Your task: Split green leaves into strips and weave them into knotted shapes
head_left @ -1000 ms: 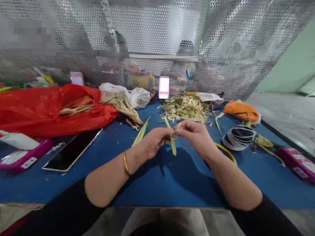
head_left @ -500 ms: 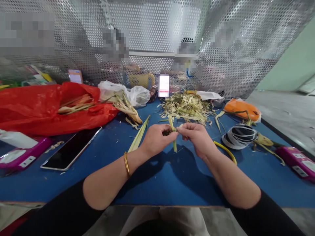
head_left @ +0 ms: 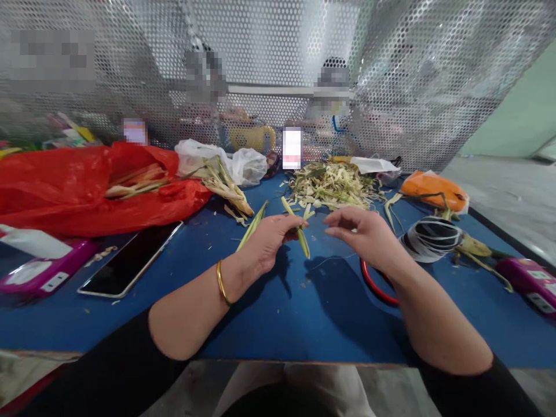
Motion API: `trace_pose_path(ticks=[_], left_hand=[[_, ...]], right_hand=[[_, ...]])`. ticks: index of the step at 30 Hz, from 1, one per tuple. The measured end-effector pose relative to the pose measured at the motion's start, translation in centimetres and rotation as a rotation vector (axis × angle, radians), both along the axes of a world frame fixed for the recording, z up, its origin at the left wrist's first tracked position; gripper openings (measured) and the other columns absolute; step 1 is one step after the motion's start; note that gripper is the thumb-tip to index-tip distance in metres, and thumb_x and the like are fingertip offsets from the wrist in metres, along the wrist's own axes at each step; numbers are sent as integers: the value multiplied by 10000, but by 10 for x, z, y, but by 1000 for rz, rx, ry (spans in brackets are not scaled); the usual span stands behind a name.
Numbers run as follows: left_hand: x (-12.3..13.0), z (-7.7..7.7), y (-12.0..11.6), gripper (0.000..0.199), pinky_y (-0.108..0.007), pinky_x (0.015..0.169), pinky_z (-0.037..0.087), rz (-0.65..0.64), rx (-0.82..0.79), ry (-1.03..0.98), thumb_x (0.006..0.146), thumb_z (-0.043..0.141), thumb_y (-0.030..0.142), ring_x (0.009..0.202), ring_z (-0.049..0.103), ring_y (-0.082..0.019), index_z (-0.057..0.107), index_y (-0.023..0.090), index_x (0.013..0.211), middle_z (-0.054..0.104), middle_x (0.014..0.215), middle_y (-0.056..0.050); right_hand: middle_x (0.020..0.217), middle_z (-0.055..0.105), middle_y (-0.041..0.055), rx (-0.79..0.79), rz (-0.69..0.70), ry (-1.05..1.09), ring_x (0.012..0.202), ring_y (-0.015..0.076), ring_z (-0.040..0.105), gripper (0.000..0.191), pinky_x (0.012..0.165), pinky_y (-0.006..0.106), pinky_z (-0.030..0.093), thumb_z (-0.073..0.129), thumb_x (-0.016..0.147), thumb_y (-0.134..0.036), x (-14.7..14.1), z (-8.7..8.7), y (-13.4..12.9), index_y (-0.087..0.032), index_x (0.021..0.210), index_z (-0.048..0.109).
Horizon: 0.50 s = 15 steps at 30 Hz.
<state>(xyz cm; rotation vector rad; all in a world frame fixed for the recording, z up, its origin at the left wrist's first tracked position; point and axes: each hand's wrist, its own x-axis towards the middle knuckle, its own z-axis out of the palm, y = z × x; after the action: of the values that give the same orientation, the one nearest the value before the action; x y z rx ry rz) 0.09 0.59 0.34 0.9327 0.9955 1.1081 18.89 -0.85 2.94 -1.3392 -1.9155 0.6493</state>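
Your left hand (head_left: 270,238) is pinching the green husk strip (head_left: 304,245), which is pointing from eleven to five o'clock. Your right hand (head_left: 368,231) is hovering farther off, toward the strip's three o'clock, its thumb and fingertips parting slightly.

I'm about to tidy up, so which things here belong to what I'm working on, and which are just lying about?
Likely part of it:
green strip in your left hand
long leaves beside that hand
pile of shreds
red bag with husks

Seemingly just lying about:
dark-screened phone
purple box on the left
orange bag
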Motion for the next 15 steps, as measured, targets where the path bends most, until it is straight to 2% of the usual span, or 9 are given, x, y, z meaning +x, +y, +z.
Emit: trace_pose_path(ticks=[4,7,12,15], left_hand=[[1,0,0,110,-217,632,428,6,-133,-65,566,739,252,641,531,-94,696,157,603,639,676,-7],[2,-1,-2,108,-198,600,421,5,-187,-88,576,742,242,616,529,-78,696,155,619,632,662,2],[4,-4,-5,106,-210,608,448,-64,-238,-95,620,725,250,608,566,-92,680,155,629,652,660,-13],[5,-5,-8,105,-212,604,458,-103,-244,-90,635,710,254,643,597,-113,681,154,649,676,690,-32]], right_hand=[[845,659,21,-130,215,-393,772,167,591,67,709,278,423,652,751,-200,20,-3,-3,-199,808,688],[877,637,24,-164,219,-616,769,166,584,100,676,263,402,662,739,-156,22,-10,-2,-206,821,691],[858,613,34,-122,208,-708,745,147,571,121,645,244,369,571,786,-99,15,-18,0,-185,770,655],[850,600,56,-35,236,-749,751,159,550,154,655,260,348,503,817,-90,11,-18,-2,-172,770,624]])
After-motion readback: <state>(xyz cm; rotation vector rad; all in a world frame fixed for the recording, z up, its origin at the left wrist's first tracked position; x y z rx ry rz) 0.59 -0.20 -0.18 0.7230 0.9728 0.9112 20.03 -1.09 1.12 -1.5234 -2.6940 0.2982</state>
